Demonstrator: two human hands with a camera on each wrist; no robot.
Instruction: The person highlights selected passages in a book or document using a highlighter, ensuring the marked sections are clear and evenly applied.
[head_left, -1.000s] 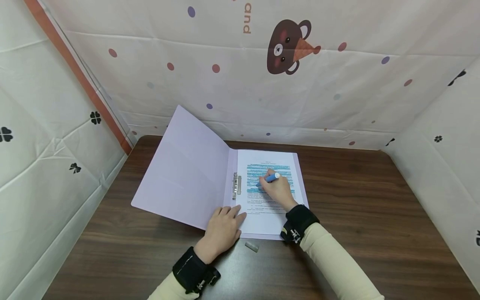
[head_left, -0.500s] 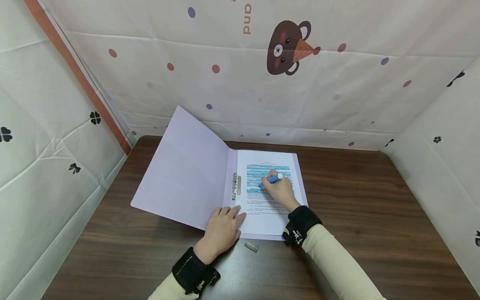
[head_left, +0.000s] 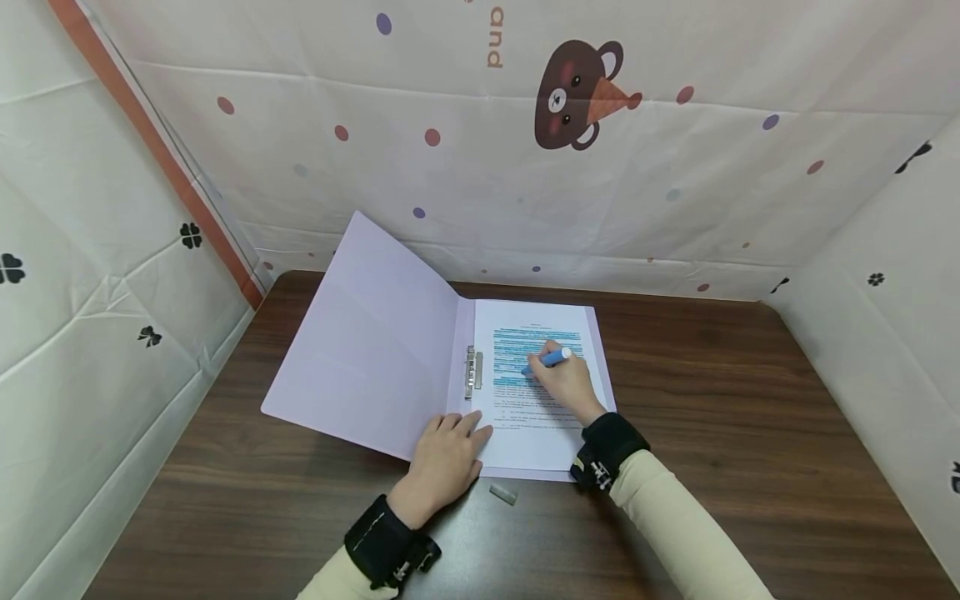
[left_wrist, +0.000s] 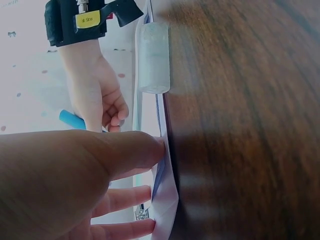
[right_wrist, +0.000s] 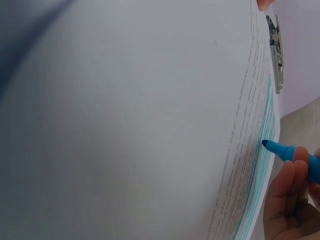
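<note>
My right hand [head_left: 567,387] pinches a blue highlighter [head_left: 557,357], its dark tip at the printed page [right_wrist: 150,125] among blue-marked lines. The page lies in the right half of a lilac folder [head_left: 375,342] that is spread wide, beside its metal clip [head_left: 470,372]. Many upper lines of text carry blue strokes; the lower lines are plain. My left hand [head_left: 442,462] rests with extended fingers on the folder's lower edge and the page's bottom left corner. A small translucent grey cap [head_left: 503,494] lies on the table just below the folder.
The dark wooden table [head_left: 720,417] extends on both sides of the folder. Behind it hangs a pale curtain [head_left: 300,167] with dots and a bear print. Another pale sheet closes in the left side, and one the right.
My right hand has slid a little to the right across the page with the highlighter. The left hand, folder and cap stay in place.
</note>
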